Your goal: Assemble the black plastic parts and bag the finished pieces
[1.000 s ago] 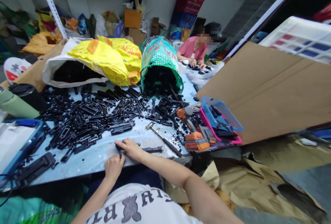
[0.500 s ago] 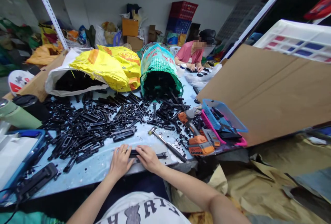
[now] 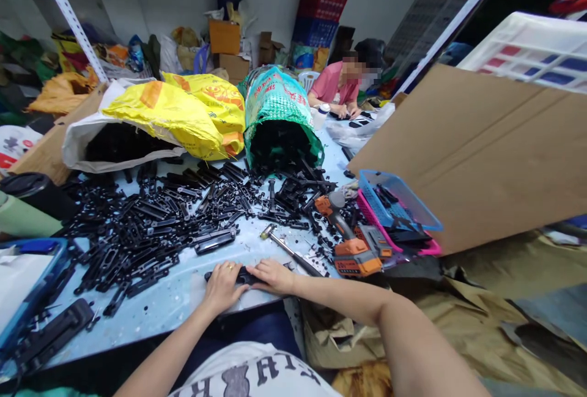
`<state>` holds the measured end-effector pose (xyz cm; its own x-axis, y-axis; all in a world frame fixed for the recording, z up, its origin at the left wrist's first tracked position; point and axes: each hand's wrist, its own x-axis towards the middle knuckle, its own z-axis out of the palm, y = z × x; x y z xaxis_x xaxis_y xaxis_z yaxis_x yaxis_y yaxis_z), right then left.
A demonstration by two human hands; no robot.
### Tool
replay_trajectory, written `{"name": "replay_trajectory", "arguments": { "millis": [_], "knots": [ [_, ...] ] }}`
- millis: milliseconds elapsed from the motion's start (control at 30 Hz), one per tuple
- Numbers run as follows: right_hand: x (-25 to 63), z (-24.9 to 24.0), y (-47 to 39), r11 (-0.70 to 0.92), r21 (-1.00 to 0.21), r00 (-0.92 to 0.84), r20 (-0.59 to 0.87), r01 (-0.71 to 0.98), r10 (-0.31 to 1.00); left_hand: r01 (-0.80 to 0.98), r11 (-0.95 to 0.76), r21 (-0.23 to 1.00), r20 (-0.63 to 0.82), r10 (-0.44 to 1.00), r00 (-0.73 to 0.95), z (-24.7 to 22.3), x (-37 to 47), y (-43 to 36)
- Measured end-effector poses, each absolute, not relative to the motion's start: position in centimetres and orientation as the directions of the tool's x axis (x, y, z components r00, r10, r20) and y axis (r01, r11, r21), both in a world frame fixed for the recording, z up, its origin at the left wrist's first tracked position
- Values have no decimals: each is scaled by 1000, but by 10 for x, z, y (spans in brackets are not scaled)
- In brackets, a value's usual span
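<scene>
At the table's front edge, my left hand (image 3: pixel 224 287) and my right hand (image 3: pixel 274 276) are both closed on one long black part (image 3: pixel 246 275). The left holds it near its left end, which sticks out past the fingers; the right grips it farther along. My palms hide much of the part, so its kind cannot be made out. Just beyond my right hand lies a hammer (image 3: pixel 288 249) with a black handle. Farther off, a heap of loose black parts (image 3: pixel 151 216) covers the left and middle of the blue table (image 3: pixel 169 299).
An orange cordless drill (image 3: pixel 355 250) lies right, beside blue and pink baskets (image 3: pixel 398 201). A green sack (image 3: pixel 279 109) and yellow sack (image 3: pixel 183 115) open towards me. A cardboard sheet (image 3: pixel 458 164) leans at the right. Across the table sits a co-worker (image 3: pixel 337 82).
My right hand has moved closer to my left. The black part has shifted left, with its left end showing beyond my left hand and its right end covered. The view has shifted slightly.
</scene>
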<state>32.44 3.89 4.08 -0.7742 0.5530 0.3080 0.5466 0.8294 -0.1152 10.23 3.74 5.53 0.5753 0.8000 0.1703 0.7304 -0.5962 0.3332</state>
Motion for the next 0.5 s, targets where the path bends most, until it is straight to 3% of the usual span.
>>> {"name": "replay_trajectory", "arguments": {
  "millis": [100,300,400,500],
  "knots": [
    [330,50,46,814,-71,-781,244,576,574,751,-605,264,147,795,589,59,100,33],
    [337,54,51,666,58,-664,175,744,727,641,-766,49,204,636,744,61,79,37],
    [330,62,54,672,64,-672,167,738,722,679,-731,72,278,668,690,64,73,53],
    [321,92,53,764,0,-747,211,645,631,654,-735,178,412,659,629,80,67,56]
  ]
}}
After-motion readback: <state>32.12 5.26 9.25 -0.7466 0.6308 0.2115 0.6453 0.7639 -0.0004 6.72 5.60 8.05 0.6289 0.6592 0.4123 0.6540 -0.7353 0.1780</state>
